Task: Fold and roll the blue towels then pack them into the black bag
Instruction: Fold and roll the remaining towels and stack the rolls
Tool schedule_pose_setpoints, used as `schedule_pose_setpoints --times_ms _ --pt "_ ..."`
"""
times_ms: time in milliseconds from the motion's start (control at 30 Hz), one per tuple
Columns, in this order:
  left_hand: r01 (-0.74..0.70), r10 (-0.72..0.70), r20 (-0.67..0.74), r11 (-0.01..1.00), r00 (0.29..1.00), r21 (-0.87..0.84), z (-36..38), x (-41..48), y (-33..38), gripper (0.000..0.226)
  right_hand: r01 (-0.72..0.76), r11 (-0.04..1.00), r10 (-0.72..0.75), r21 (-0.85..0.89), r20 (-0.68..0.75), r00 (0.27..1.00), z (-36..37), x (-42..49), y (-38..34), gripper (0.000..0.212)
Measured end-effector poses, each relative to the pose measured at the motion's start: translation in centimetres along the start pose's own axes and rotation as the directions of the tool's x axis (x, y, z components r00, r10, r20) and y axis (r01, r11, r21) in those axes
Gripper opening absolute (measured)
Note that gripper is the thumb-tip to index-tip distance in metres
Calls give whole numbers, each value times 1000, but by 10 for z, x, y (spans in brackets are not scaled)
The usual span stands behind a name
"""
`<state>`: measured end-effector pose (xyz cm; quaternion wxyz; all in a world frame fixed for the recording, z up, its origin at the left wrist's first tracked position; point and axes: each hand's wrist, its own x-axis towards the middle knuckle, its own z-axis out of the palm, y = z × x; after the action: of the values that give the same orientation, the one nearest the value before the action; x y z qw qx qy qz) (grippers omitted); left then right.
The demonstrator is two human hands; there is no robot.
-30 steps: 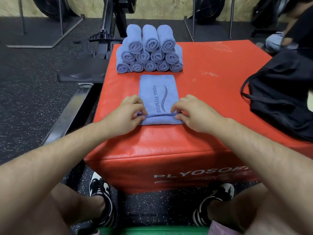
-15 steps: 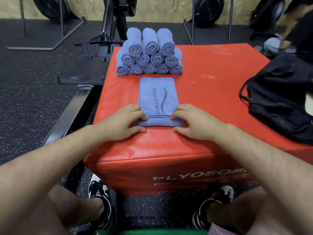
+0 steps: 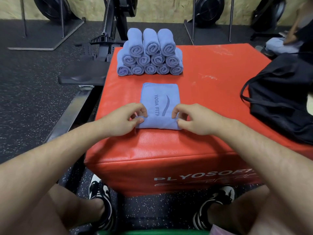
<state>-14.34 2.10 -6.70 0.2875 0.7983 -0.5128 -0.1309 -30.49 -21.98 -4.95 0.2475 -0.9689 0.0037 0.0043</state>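
I sit at a red padded box [image 3: 211,92] that serves as my worktop, with "PLYOSOFT" printed on its front face. It stands on a black speckled rubber floor [image 3: 33,99]. Behind it are a plywood wall and dark gym machines with round wheels. A second person is blurred at the far right edge.

On the worktop I count twelve rolled towels [image 3: 149,53] at the far side, stacked as a pyramid with five at the bottom, four in the middle and three on top, their spiral ends facing me. One black bag [image 3: 284,99] lies slumped on the right part of the worktop, its strap looping out toward the middle. My two black-and-white shoes show below.

One blue towel [image 3: 160,92] lies in front of me, near the centre of the worktop, folded into a narrow strip that runs away from me. "YOGA FIT" and a curved stroke show on it. Its near end is turned over into a short, thick roll.

My left hand [image 3: 123,119] and right hand [image 3: 194,119] each hold one end of that roll, the fingers [image 3: 141,109] curled over the top and the thumbs against its near side, pinching it.
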Motion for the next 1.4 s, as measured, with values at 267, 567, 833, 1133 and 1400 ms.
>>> schedule_pose_setpoints --times_ms 267,567,833,1133,1400 --pt "-254 285 -50 909 957 331 2 10 5 17 201 946 -244 -256 -147 959 9 6 -2 20" --pt "-203 215 2 918 977 340 -3 9 -4 32 146 951 -178 -272 -98 979 7 4 1 25" --pt "-18 14 42 994 999 106 -5 16 -2 25 -96 995 96 13 17 995 -10 7 -6 24" --pt "-203 247 -91 919 965 337 -2 24 7 26 108 979 -146 -172 -223 964 0 20 2 24" --pt "-97 108 -5 911 994 401 -3 31 -4 49 50 953 -86 -300 -109 990 1 18 6 42"
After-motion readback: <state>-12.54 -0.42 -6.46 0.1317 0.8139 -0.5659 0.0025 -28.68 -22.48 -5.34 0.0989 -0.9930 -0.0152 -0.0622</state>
